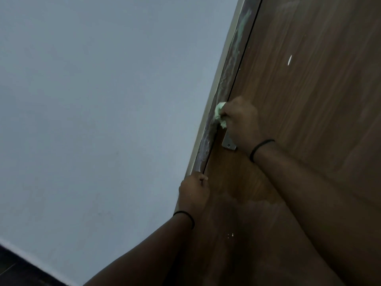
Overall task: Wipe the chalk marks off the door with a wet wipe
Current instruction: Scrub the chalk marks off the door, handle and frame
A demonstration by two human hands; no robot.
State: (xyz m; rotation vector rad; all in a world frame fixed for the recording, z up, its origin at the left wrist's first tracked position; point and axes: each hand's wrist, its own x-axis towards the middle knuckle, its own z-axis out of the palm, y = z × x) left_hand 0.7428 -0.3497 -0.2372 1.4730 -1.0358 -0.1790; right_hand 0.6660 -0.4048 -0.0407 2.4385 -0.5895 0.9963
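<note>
A brown wood-grain door [309,100] fills the right half of the view, seen at a steep tilt. Along its left edge runs a dark frame strip [227,65] smeared with greenish-white chalk marks. My right hand [241,120] grips a crumpled pale green wet wipe [281,115] [75,115] pressed against that strip just above a metal lock plate [228,144]. My left hand [193,193] is lower down, its fingers curled round the frame edge. Both wrists wear a thin black band.
A plain pale grey-blue wall [103,120] takes up the left half. A dark floor [16,271] with a white skirting shows at the bottom left. Small white specks [289,59] dot the door face.
</note>
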